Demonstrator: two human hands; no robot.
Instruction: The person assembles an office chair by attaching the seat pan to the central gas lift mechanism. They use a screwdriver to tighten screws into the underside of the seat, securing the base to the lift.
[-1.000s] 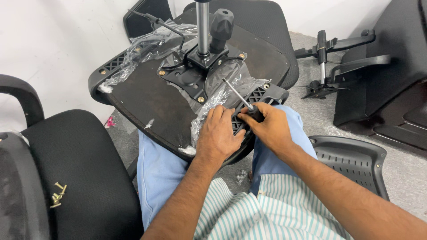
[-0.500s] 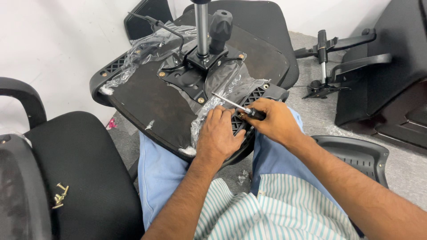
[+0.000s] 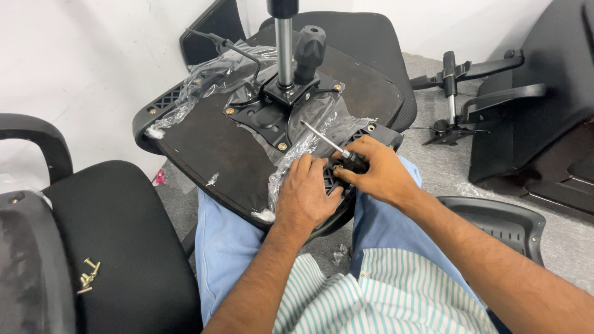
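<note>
Since half a second back the screwdriver (image 3: 327, 142) has tipped a bit lower and the right hand (image 3: 374, 176) has slid closer to the left hand (image 3: 307, 195), so looks like the tip's being lined up at the seat edge, just my read. Only one view, from the head: upturned seat (image 3: 210, 145) sits across the lap, plastic wrap (image 3: 297, 148) still on it, metal plate (image 3: 275, 111) bolted in the middle with the post (image 3: 284, 43) sticking up. Right hand is clamped round the screwdriver handle, left hand lies flat on the seat rim, fingers spread, gripping nothing. Loose screws (image 3: 88, 275) lie on the chair (image 3: 117, 247) at left.
</note>
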